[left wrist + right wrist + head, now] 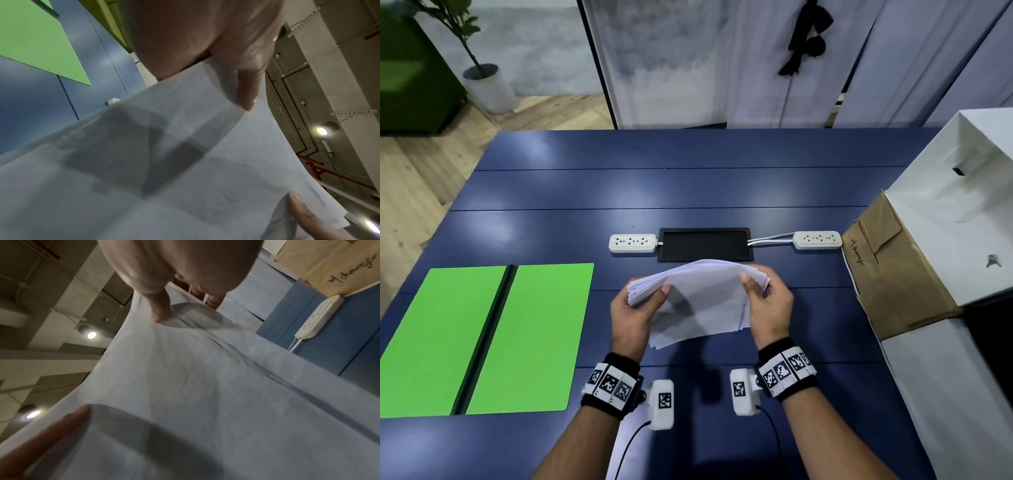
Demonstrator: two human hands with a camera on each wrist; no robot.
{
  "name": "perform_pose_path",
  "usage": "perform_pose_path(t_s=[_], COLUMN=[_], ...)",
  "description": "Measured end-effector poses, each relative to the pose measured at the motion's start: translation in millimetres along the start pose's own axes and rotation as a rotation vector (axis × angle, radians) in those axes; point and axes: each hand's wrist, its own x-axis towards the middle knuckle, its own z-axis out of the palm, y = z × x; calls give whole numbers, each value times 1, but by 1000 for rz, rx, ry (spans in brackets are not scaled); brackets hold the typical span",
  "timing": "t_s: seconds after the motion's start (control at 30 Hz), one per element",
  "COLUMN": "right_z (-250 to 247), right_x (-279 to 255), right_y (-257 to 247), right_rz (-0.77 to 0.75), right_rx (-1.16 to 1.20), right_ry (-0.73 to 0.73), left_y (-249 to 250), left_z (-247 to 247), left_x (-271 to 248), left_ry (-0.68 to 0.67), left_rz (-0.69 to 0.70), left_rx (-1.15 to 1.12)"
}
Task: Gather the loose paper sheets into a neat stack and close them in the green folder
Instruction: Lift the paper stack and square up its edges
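Note:
A bundle of white paper sheets [705,301] is held above the blue table [688,188], arched upward in the middle. My left hand [635,308] grips its left edge, thumb on top. My right hand [767,301] grips the right edge the same way. The sheets' edges are fanned and uneven at both sides. The green folder [482,339] lies open and flat at the left of the table, its dark spine down the middle. In the left wrist view the paper sheets [185,162] fill the frame beside the green folder [30,40]. The right wrist view shows the paper sheets [205,386] under my thumb.
Two white power strips [632,242] [817,239] flank a black cable tray [703,244] just beyond the papers. A brown cardboard flap [890,270] and white boxes [959,219] crowd the right edge. A potted plant [486,85] stands on the floor at far left.

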Motion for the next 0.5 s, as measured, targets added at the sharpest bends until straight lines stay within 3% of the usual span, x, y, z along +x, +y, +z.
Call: perform_pose_path(t_s=[0.2, 0.33, 0.4, 0.5], right_z=[1, -1, -1, 0], right_x=[4, 9, 10, 10], right_y=[19, 22, 22, 22], right_rz=[166, 197, 187, 198], right_rx=[60, 21, 37, 53], right_ry=[-147, -153, -158, -170], left_y=[-4, 21, 40, 65], left_z=[-4, -14, -12, 12], left_x=[1, 8, 17, 30], left_ry=[-57, -113, -186, -298], left_rz=[-115, 67, 236, 448], left_rx=[31, 255, 548, 1261])
